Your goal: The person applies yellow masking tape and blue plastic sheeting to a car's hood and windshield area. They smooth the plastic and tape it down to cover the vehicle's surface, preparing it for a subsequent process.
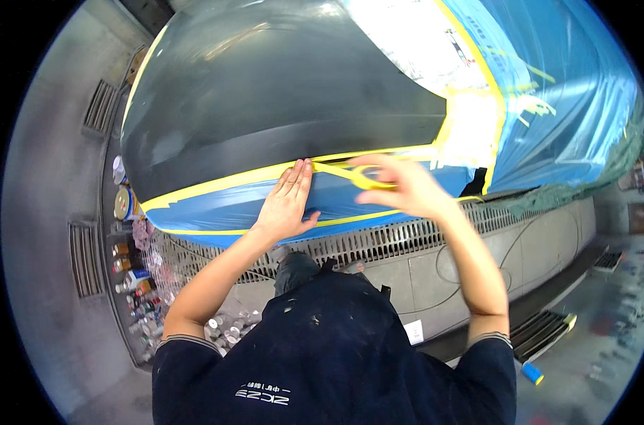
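A dark grey car panel (279,92) spreads out before me, its near edge lined with yellow masking tape (223,176). Below that edge hangs blue masking film (215,209), with another yellow strip along its bottom. My left hand (286,204) lies flat, fingers stretched together, the tips pressing on the tape line; its thumb stands apart over the film. To its right, my right hand (410,188) grips a roll of yellow masking tape (359,178). A length of tape runs from the roll to beside my left fingertips. Some right fingers are blurred.
Blue film (562,85) and white sheeting (421,35) cover the car at the right. Under me runs a slotted floor grate (400,241). Cans, bottles and several cups (226,329) stand at the left. A thin hose (442,301) lies on the floor, near a blue roll (532,373).
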A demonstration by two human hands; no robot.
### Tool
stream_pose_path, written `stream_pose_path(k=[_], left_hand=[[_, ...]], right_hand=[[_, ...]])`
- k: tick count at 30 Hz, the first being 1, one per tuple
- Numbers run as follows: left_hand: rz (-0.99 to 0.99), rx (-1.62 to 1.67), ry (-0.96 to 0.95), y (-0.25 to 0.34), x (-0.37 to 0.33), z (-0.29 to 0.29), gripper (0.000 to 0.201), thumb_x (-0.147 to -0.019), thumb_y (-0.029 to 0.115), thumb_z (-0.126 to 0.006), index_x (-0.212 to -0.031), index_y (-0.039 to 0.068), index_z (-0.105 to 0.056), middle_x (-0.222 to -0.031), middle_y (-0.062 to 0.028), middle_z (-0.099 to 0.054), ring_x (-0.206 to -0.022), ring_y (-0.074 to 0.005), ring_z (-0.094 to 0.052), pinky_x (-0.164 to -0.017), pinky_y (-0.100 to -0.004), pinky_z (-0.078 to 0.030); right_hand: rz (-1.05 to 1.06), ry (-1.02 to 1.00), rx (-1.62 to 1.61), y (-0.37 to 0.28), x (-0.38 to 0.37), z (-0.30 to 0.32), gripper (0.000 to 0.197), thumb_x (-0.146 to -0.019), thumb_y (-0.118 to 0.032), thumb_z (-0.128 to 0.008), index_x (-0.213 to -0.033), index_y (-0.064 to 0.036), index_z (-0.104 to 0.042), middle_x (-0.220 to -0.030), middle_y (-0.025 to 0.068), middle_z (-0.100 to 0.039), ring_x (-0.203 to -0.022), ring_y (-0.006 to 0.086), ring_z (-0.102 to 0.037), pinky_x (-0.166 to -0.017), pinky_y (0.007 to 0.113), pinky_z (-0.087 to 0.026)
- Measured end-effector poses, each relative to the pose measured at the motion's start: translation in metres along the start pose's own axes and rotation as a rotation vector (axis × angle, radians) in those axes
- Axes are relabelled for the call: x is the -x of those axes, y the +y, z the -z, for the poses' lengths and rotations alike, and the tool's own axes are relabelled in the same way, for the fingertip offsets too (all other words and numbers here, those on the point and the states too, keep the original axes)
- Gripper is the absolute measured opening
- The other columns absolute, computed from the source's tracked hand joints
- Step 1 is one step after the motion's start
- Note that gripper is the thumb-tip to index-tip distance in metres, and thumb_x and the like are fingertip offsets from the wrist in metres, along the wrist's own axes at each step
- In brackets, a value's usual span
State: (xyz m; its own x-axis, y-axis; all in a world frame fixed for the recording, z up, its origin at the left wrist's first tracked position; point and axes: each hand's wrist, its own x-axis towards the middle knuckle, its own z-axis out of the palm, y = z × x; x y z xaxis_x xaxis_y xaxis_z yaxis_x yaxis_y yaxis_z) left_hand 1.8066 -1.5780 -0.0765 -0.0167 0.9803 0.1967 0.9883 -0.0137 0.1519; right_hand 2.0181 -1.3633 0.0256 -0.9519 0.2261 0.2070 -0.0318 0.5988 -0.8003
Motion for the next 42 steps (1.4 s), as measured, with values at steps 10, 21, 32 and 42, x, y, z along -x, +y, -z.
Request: stream_pose_path(k=[10, 21, 32, 42], left_hand=[[0.021, 0.009, 0.029, -0.002, -0.005, -0.011, 0.106, -0.08, 0.03, -0.079, -0.159, -0.012, -0.023, -0.165, -0.0279, -0.032, -0.155, -0.0395, -0.03, -0.127, -0.0476, -0.029], [-0.15, 0.152, 0.038, -0.004, -0.033, -0.014, 0.096, -0.078, 0.029, -0.077, -0.154, -0.012, -0.036, -0.161, -0.0245, -0.042, -0.154, -0.0356, -0.036, -0.128, -0.0455, -0.027], [-0.261, -0.02, 0.179, 0.072, -0.122, -0.06, 0.075, -0.093, 0.031, -0.056, -0.155, -0.008, -0.04, -0.163, -0.0209, -0.042, -0.155, -0.0289, -0.035, -0.131, -0.045, -0.014], [-0.194, 0.075, 0.219, 0.128, -0.166, -0.071, 0.071, -0.091, 0.027, -0.053, -0.151, -0.01, -0.044, -0.157, -0.0227, -0.049, -0.152, -0.0302, -0.04, -0.13, -0.044, -0.018]], right_hand=[[-0.48, 0.289, 0.879, 0.05, 0.028, 0.086, 0.023, -0.087, -0.036, -0.079, -0.093, -0.0141, -0.075, -0.074, 0.011, -0.071, -0.075, 0.0326, -0.071, -0.067, 0.047, -0.054], [-0.614, 0.111, 1.202, 0.055, 0.01, 0.055, 0.02, -0.091, -0.031, -0.072, -0.084, -0.0144, -0.063, -0.068, 0.0106, -0.07, -0.068, 0.0341, -0.072, -0.061, 0.047, -0.055], [-0.534, 0.203, 1.165, 0.062, 0.013, 0.053, 0.015, -0.088, -0.024, -0.076, -0.086, -0.014, -0.066, -0.068, 0.0085, -0.069, -0.062, 0.0291, -0.069, -0.057, 0.04, -0.054], [-0.394, 0.178, 0.762, 0.052, 0.034, 0.085, 0.025, -0.087, -0.021, -0.081, -0.107, -0.0104, -0.07, -0.065, 0.011, -0.066, -0.059, 0.0273, -0.067, -0.056, 0.037, -0.051]])
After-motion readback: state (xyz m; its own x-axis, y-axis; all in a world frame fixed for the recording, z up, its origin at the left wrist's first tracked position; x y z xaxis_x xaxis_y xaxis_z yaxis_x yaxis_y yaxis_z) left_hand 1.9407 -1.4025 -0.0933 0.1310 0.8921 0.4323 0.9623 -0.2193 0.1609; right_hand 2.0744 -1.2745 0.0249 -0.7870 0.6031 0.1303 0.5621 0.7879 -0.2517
